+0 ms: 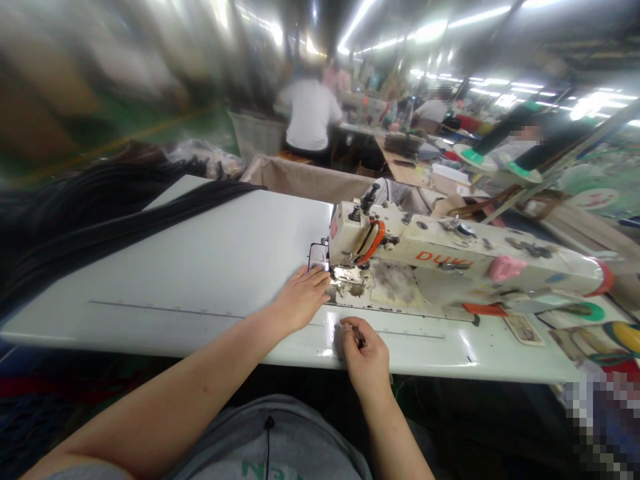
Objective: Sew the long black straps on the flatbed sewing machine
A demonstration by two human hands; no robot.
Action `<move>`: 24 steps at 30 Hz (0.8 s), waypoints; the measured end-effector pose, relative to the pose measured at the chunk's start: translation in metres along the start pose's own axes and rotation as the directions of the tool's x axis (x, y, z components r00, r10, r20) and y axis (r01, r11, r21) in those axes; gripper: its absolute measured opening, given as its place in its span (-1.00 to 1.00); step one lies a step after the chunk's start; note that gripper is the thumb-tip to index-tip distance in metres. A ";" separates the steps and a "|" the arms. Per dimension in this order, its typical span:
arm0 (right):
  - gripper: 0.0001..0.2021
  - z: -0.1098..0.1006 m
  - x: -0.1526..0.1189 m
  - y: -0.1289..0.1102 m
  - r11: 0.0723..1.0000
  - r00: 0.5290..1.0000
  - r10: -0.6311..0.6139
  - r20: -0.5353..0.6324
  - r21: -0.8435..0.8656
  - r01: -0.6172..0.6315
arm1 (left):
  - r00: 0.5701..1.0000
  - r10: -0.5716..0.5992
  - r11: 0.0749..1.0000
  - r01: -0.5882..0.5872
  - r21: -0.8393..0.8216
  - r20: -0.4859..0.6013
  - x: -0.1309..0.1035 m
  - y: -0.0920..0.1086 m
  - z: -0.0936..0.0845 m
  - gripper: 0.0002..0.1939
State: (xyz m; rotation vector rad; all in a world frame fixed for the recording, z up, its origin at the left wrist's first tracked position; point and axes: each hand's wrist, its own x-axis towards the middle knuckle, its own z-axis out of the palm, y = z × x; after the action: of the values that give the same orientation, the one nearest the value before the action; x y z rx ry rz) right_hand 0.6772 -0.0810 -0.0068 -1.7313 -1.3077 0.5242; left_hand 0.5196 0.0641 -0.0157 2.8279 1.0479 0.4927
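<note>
My left hand (304, 297) lies flat at the left end of the sewing machine (395, 247), fingers stretched out together. Its fingertips touch a shiny metal plate (319, 256) beside the machine's needle area. Closer to the table's front edge, my right hand (366, 350) is closed with its fingers curled. A small dark, shiny object (359, 338) shows inside that curl; its kind is too hidden to make out. Between the hands and the machine runs a ruler scale (200, 313) printed on the white sewing table (240, 240). The machine's bed looks worn and stained.
Long black strips (165, 223) lie across the table's left side. Behind the table stands a beige fabric-lined bin (310, 177). Thread cones (530, 157) rise at the back right. A person in a white top (311, 113) sits farther back, facing away.
</note>
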 end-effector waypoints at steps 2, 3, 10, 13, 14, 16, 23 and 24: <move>-0.71 0.000 -0.001 0.001 1.000 1.000 0.002 0.003 0.001 -0.002 | 1.000 -0.013 1.000 0.013 0.002 -0.005 0.001 0.000 -0.003 -0.62; -0.71 0.000 -0.001 0.001 1.000 1.000 0.001 0.004 -0.001 -0.001 | 1.000 -0.019 1.000 0.019 0.005 -0.009 0.002 0.001 -0.004 -0.64; -0.71 0.001 -0.001 0.002 1.000 1.000 0.016 0.001 0.013 -0.016 | 0.998 -0.067 0.997 0.066 -0.048 -0.007 0.004 -0.001 -0.004 -0.67; -0.70 0.001 -0.002 0.002 1.000 1.000 0.013 0.000 0.013 -0.013 | 0.996 -0.087 0.991 0.089 -0.097 0.024 0.008 -0.009 -0.004 -0.68; -0.70 0.000 -0.002 0.002 1.000 1.000 0.009 0.000 0.010 -0.009 | 0.996 -0.084 0.989 0.087 -0.117 0.028 0.011 -0.013 -0.005 -0.69; -0.70 0.000 -0.002 0.001 1.000 1.000 0.000 -0.002 0.004 0.000 | 0.998 -0.058 0.983 0.061 -0.175 0.025 0.018 -0.023 -0.005 -0.72; -0.73 -0.001 -0.002 0.003 1.000 1.000 -0.028 -0.006 -0.007 0.028 | 1.000 -0.013 0.952 0.016 -0.307 0.010 0.065 -0.062 0.006 -0.68; -0.73 -0.001 -0.002 0.003 0.999 0.999 -0.032 -0.002 -0.007 0.032 | 1.000 0.005 0.950 0.001 -0.312 0.019 0.072 -0.065 0.008 -0.69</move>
State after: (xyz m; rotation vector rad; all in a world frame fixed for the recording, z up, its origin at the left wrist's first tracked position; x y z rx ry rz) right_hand 0.6791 -0.0839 -0.0087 -1.7131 -1.3351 0.5000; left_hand 0.5332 0.1601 -0.0167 2.5494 0.8745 0.5734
